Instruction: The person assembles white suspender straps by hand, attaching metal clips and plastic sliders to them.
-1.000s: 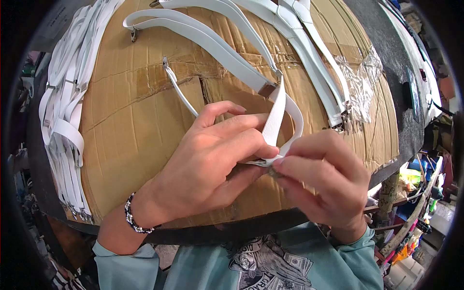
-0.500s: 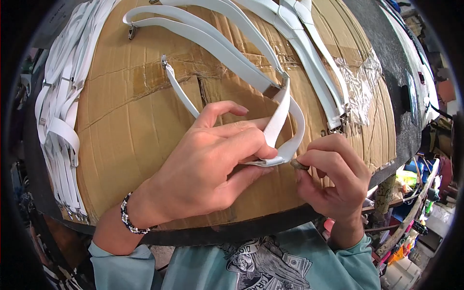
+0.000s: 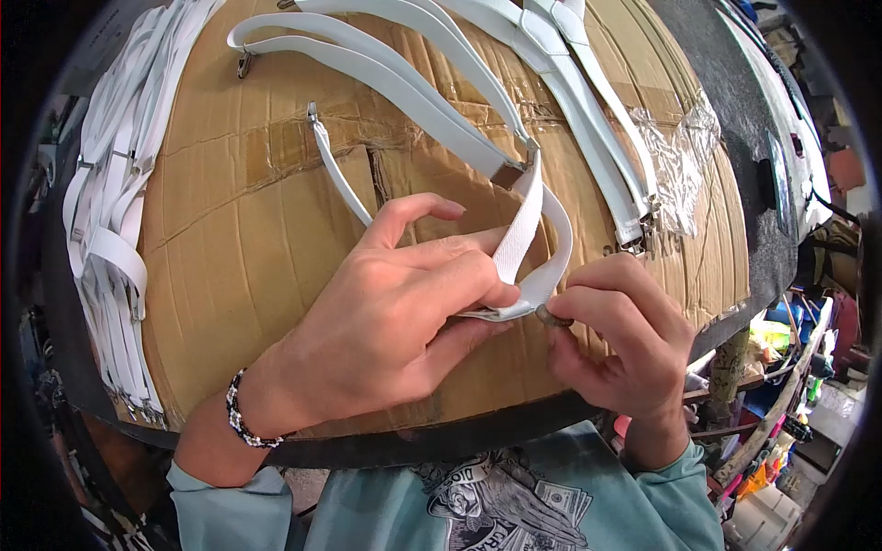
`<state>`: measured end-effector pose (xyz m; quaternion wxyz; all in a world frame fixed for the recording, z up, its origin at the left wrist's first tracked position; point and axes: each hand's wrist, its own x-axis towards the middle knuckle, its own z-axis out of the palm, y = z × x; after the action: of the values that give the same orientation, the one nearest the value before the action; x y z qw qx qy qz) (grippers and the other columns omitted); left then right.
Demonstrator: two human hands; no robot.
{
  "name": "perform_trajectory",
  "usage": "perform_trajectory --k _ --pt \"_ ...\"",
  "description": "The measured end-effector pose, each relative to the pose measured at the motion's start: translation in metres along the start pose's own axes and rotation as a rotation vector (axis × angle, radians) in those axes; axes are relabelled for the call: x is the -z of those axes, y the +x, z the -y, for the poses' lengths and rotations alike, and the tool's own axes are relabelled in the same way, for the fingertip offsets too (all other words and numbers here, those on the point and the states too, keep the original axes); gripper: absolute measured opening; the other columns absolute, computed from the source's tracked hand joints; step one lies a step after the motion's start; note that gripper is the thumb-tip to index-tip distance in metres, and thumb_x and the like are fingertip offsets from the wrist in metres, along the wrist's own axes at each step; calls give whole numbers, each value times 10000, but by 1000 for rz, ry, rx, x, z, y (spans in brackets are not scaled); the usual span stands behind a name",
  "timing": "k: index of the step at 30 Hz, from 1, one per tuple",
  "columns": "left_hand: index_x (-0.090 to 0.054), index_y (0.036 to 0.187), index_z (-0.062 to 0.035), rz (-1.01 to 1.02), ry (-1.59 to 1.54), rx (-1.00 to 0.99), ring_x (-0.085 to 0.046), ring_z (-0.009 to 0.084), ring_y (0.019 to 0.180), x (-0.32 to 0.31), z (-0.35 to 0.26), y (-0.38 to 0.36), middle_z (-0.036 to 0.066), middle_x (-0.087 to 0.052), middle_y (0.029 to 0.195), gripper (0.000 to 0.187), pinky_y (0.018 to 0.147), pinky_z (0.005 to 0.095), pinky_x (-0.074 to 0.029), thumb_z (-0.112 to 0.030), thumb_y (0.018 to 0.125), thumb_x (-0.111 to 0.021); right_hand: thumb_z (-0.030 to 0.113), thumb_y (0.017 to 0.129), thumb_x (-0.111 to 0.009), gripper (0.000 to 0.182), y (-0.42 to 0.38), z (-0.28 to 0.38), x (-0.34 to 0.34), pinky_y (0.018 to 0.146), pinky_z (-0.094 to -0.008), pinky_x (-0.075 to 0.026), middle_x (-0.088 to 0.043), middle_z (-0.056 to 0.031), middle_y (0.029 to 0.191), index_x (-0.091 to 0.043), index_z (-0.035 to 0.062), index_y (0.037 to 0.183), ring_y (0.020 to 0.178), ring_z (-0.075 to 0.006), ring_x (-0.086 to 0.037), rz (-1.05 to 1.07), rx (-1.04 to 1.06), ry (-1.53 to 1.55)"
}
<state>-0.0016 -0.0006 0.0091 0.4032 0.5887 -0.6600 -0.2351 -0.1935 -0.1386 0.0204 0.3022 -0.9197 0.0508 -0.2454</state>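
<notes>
Left hand (image 3: 377, 312) is pinching white suspender strap (image 3: 521, 230) over near half of cardboard (image 3: 239, 303); right hand (image 3: 634, 335) is pinching small dark piece (image 3: 552, 318) and bringing it back to strap's fold, so work there's resuming.

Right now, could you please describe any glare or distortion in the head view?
Head view: brown corrugated cardboard bows, apparently from the wide lens; corners go black; bright glints streak the crumpled clear plastic; the white elastic strap in the bare left hand looks fairly sharp.
</notes>
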Motion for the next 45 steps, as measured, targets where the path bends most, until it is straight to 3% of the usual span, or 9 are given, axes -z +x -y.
perform_trajectory --k 8,13,20,25,45 --pt "-698 1032 -59 -5 18 -16 -737 228 955 0 0 1 131 -763 1086 294 1120 520 -364 9 760 -787 -86 621 -741 318 6 5 -8 641 -354 -558 -656 -139 897 -683 1 922 743 -257 -671 7 1 -12" --pt "-691 1032 -65 22 12 7 -739 213 955 0 -1 -1 98 -774 1051 289 1127 515 -356 -2 766 -787 -72 668 -746 326 2 -4 2 614 -378 -546 -584 -127 908 -636 -27 971 742 -280 -647 64 31 -28" --pt "-684 1030 -72 44 28 4 -743 200 953 3 0 -1 87 -774 1086 248 1127 509 -348 -40 804 -782 -86 624 -740 324 9 9 -12 623 -340 -547 -653 -143 884 -680 0 931 742 -265 -673 -43 -14 44" --pt "-683 1032 -71 14 15 -12 -745 192 938 -3 3 -2 79 -765 1131 233 1122 500 -351 -40 819 -773 -83 686 -736 307 5 0 -5 624 -381 -548 -580 -119 898 -637 -27 970 725 -286 -643 19 46 -1" --pt "-690 1046 -68 17 26 -16 -735 186 890 -1 1 -4 86 -758 1134 253 1110 489 -362 -34 808 -770 -84 700 -725 294 11 6 0 617 -385 -547 -567 -116 877 -608 -14 960 721 -285 -642 38 17 13"
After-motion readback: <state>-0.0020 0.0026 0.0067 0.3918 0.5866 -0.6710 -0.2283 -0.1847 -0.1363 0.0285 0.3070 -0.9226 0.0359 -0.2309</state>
